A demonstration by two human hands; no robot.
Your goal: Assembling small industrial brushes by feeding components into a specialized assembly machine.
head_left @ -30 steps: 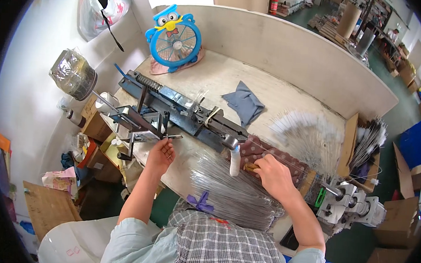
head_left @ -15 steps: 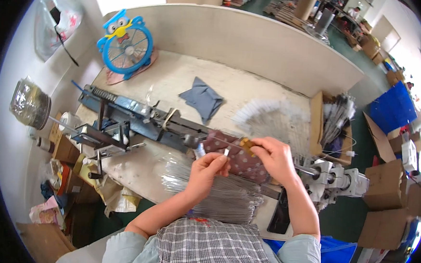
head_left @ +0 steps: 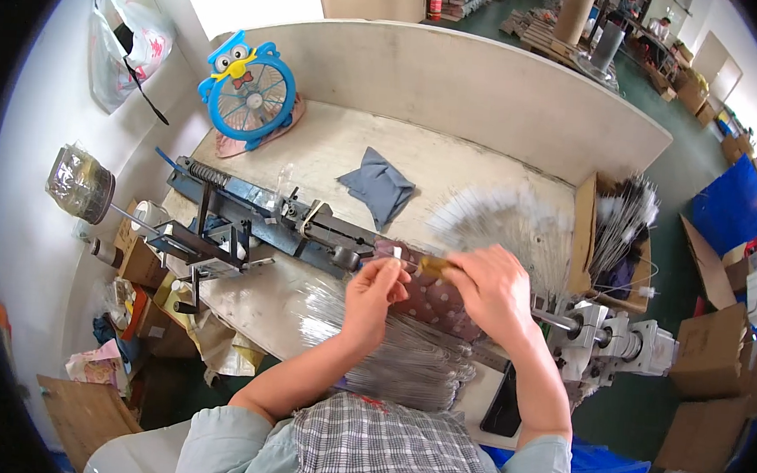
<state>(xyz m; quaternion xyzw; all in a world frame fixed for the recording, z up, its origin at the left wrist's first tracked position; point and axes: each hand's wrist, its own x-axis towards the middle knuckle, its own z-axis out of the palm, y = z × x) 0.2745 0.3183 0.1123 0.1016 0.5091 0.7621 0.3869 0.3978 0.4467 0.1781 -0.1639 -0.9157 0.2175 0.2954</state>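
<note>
My left hand (head_left: 373,295) pinches the white-tipped end of a thin wire (head_left: 405,255) just above the machine rail (head_left: 258,214). Close beside it, my right hand (head_left: 495,289) grips a small brass-coloured piece (head_left: 433,263) at the wire's other end. Both hands hover over a maroon dotted cloth (head_left: 431,302). A thick bundle of thin shiny wires (head_left: 392,363) lies on the bench edge under my left forearm. Behind my right hand, a fanned heap of white-tipped wires (head_left: 501,220) is spread on the bench (head_left: 332,147).
A grey folded cloth (head_left: 380,186) and a blue owl-shaped fan (head_left: 249,90) sit further back. At the right are a cardboard box of white-tipped wires (head_left: 619,229) and a metal bearing block (head_left: 616,342). Boxes and bags crowd the floor at left (head_left: 138,265).
My left hand has come from the left side of the wire bundle over to my right hand, and both now pinch the wire together. My head has turned slightly.
</note>
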